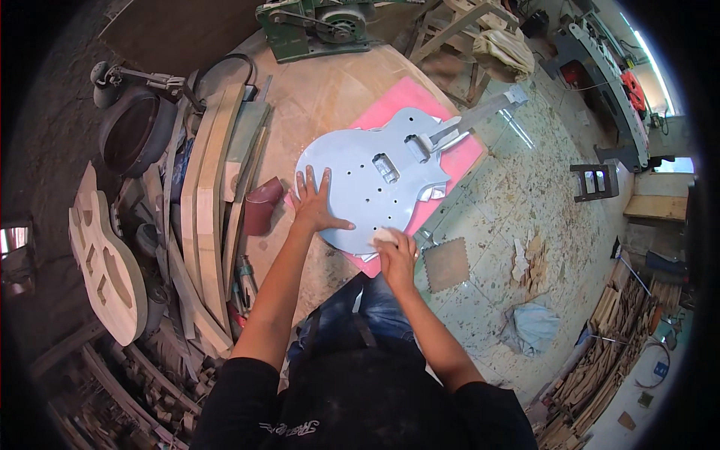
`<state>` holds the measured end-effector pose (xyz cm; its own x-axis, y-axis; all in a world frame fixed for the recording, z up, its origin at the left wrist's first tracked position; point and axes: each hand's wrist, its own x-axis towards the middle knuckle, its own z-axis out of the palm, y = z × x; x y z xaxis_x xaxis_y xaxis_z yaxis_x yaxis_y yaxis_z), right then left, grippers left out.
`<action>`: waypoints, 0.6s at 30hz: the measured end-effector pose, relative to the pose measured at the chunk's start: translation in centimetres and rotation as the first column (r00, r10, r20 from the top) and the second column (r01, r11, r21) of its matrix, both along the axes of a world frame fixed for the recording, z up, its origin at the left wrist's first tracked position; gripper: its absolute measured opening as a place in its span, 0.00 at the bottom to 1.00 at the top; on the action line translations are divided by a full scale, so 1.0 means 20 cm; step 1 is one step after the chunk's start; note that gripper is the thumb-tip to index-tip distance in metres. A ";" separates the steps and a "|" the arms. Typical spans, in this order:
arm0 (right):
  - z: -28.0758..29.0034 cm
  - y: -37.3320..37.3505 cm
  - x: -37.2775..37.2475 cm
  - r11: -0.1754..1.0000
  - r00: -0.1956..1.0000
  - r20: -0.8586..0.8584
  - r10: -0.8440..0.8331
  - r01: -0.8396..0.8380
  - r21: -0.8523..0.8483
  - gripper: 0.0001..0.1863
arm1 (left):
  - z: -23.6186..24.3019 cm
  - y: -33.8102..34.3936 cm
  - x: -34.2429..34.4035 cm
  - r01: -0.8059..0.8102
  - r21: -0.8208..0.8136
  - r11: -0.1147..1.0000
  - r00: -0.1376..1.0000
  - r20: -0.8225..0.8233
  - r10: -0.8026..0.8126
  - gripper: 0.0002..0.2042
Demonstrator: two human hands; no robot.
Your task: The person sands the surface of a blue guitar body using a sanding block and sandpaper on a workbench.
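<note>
The right hand (pixel 400 256) curls round a pale pad (pixel 383 235); the left hand (pixel 314 208) lies flat, splayed, gripping nothing. Beneath them, on a pink sheet (pixel 397 97), the grey guitar body (pixel 358 154) looks stiff, easily scratched — best held by edge and neck (pixel 480 112).

Pale grey guitar (pixel 365 184) flat on pink sheet (pixel 395 97)

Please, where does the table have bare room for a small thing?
The widest bare patch of table lies between the green machine and the grey guitar body, right of the stacked boards. The left side is crowded: those boards, then the reddish roll beside the left hand.
</note>
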<state>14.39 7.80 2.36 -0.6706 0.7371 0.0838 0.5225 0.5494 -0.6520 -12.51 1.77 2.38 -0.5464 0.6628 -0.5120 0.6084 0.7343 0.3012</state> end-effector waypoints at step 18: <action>-0.01 0.29 -0.35 0.990 1.000 0.003 -0.001 0.001 0.142 0.12 | 0.06 0.04 0.01 -0.022 0.030 0.999 0.998 0.058 0.020 0.86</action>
<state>7.31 13.52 2.13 -0.6704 0.7184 0.1855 0.5246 0.6357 -0.5663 -12.28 2.59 3.58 -0.5303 0.6676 -0.5227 0.5742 0.7363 0.3580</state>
